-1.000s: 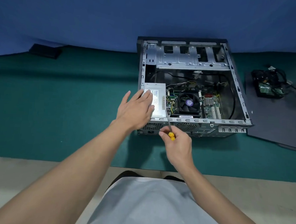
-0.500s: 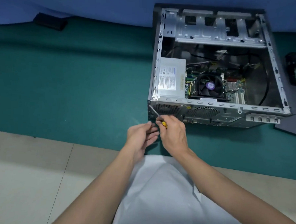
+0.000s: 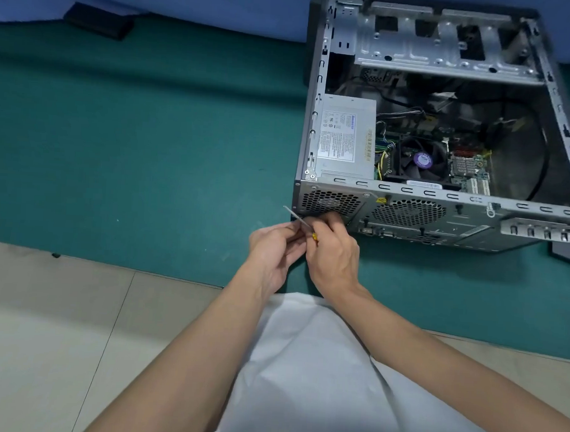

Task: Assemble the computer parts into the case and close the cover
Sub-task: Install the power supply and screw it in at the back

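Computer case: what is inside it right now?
A grey power supply sits in the near-left corner. Beside it, a black CPU fan sits on the green motherboard. There are loose cables and a metal drive cage at the far end. The board beneath the fan is covered.

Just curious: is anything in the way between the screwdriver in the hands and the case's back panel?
Nothing visible. The right hand and left hand hold the screwdriver just in front of the back panel, with no object between them.

mat [image 3: 149,142]: teal green
case [image 3: 442,220]: silver-grey, honeycomb vents
screwdriver [image 3: 314,237]: yellow handle
fan [image 3: 423,160]: black, purple hub
floor [image 3: 39,335]: beige tiles
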`<action>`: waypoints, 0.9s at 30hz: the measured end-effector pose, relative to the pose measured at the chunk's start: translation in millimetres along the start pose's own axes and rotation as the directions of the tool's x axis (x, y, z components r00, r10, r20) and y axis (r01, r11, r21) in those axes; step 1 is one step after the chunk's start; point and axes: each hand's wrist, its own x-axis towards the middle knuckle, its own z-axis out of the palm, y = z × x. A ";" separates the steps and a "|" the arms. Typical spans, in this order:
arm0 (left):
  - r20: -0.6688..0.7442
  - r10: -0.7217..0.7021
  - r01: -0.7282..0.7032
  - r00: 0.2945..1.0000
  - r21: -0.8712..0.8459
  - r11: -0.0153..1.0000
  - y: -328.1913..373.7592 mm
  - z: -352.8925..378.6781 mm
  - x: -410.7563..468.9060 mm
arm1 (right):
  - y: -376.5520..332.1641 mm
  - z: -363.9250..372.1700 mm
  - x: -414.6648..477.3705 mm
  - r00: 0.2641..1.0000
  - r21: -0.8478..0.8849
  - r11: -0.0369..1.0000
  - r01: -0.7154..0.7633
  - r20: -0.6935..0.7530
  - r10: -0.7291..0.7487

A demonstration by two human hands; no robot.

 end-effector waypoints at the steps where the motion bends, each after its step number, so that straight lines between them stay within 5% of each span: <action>1: -0.006 0.006 -0.006 1.000 0.007 1.000 -1.0 0.2 0.3 | -1.1 0.3 -0.1 1.000 -0.016 1.000 0.008 -0.012 -0.008; 19: -0.108 0.030 -0.022 0.994 0.072 0.997 1.6 3.6 0.3 | -9.0 6.7 2.9 0.998 -0.119 0.992 -0.047 -0.051 0.041; 27: -0.116 0.023 -0.011 0.993 0.105 0.994 3.0 2.9 1.0 | -4.3 10.3 4.2 0.995 -0.166 0.986 0.031 -0.090 -0.047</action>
